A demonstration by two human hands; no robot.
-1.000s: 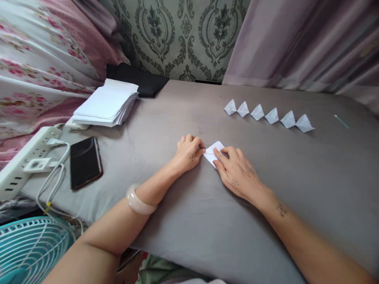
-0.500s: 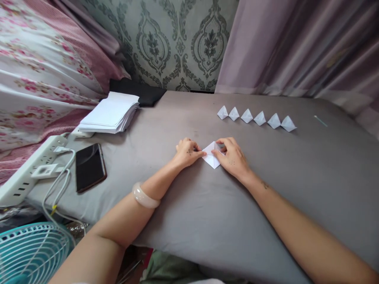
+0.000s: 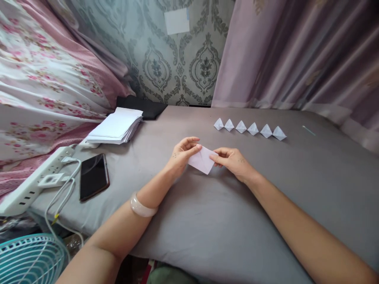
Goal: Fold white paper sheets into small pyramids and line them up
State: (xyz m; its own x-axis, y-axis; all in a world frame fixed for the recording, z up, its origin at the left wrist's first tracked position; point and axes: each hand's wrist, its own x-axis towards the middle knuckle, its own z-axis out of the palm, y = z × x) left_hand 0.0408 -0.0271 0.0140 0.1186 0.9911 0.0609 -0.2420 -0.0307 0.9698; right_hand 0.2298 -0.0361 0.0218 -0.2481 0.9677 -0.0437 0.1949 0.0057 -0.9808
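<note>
A small folded sheet of white paper (image 3: 203, 161) is held tilted just above the grey cloth, with creases showing on its face. My left hand (image 3: 182, 157) pinches its upper left edge between thumb and fingers. At the right corner, my right hand (image 3: 232, 161) grips it, thumb on top and fingers behind. Beyond the hands, several folded white paper pieces (image 3: 253, 128) with pointed tops stand in a slanting row. The underside of the held paper is hidden.
A stack of white paper (image 3: 115, 125) lies at the back left by a black item (image 3: 154, 110). Nearer are a phone (image 3: 94, 177), a power strip (image 3: 38, 175) with cables and a teal fan (image 3: 29, 258). A thin stick (image 3: 308, 130) lies at the right.
The paper has been lifted off the cloth and turned, so a different face shows. Both hands have shifted their grip to its edges. The view has tilted up slightly.
</note>
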